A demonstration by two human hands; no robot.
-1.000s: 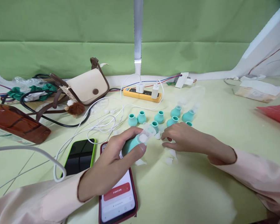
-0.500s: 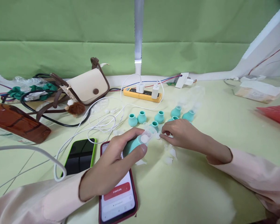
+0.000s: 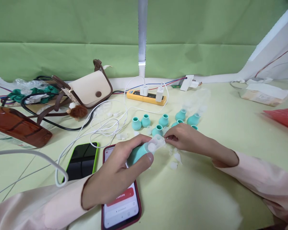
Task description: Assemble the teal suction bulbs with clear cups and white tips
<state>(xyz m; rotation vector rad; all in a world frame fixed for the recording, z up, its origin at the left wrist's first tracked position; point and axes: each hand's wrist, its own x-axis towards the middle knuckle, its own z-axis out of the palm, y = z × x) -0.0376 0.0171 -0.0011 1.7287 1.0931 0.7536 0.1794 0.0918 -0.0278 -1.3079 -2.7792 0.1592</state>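
My left hand (image 3: 124,169) is closed around a teal squeeze bulb (image 3: 137,154), tilted toward the upper right. From the bulb's mouth sticks a clear plastic tube (image 3: 159,140) with a whitish round piece in it. My right hand (image 3: 186,139) is pinched at the tube's far end. Whatever its fingertips hold is too small to make out. Just beyond the hands stand several teal bulbs (image 3: 157,130) with open mouths. Small white translucent scraps (image 3: 174,165) lie below my right hand.
Under my left forearm lies a phone (image 3: 121,210) with a lit screen; a dark phone (image 3: 83,159) is beside it. White cables (image 3: 108,126) run to a yellow power strip (image 3: 146,96). A cream bag (image 3: 91,89) and an amber bottle (image 3: 19,126) are at left, a red packet (image 3: 284,117) at right.
My left hand has moved the bulb and tube slightly right, up to my right fingertips. The right hand has shifted only a little.
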